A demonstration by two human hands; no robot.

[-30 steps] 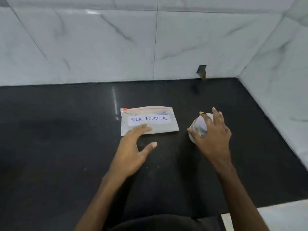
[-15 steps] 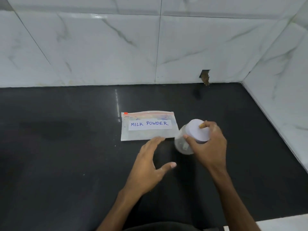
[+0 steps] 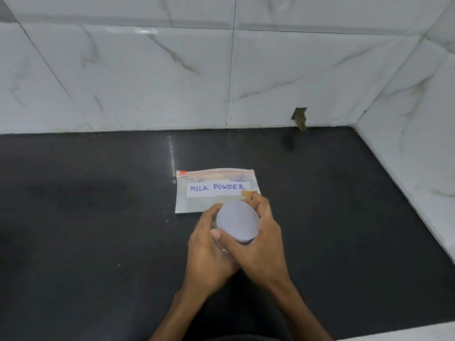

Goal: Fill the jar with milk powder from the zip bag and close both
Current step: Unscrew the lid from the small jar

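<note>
A clear jar with a pale lilac lid [image 3: 237,222] is held above the black counter, just in front of the zip bag. My left hand [image 3: 209,249] wraps around the jar's glass body from the left; most of the glass is hidden. My right hand [image 3: 261,244] grips the lid from the right, thumb on its near edge. The lid sits on the jar. The zip bag [image 3: 197,204] labelled MILK POWDER lies flat on the counter, its red zip strip along the far edge looking sealed.
The black counter [image 3: 98,242] runs to white marble-tiled walls at the back and the right. A small broken hole [image 3: 299,118] shows in the back wall at counter level. A white ledge [image 3: 406,334] is at the bottom right corner.
My right hand carried the jar leftward and nearer to me. My left hand left the bag and closed around the jar's body.
</note>
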